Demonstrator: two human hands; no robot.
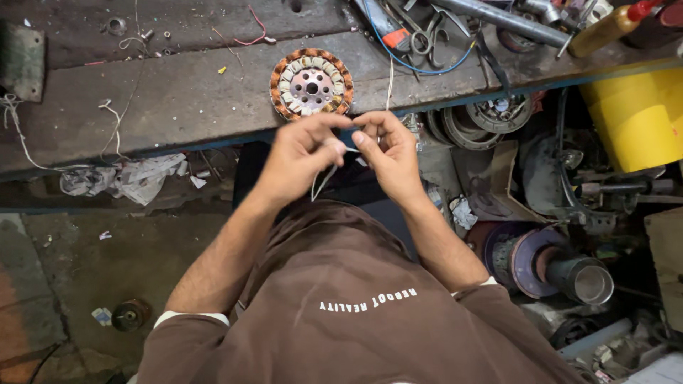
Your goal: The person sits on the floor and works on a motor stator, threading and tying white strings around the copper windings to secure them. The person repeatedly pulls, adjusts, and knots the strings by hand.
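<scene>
Both hands are pinching a thin white wire just off the front edge of the workbench. The left hand and the right hand are closing narrow on it, fingertips nearly touching. The round copper-wound motor part is sitting near that edge. Tugging too hard might snap the wire or drag the part off.

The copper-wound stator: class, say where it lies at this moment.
In the head view the stator lies flat on the workbench, near its front edge, just beyond the left hand and right hand.
</scene>
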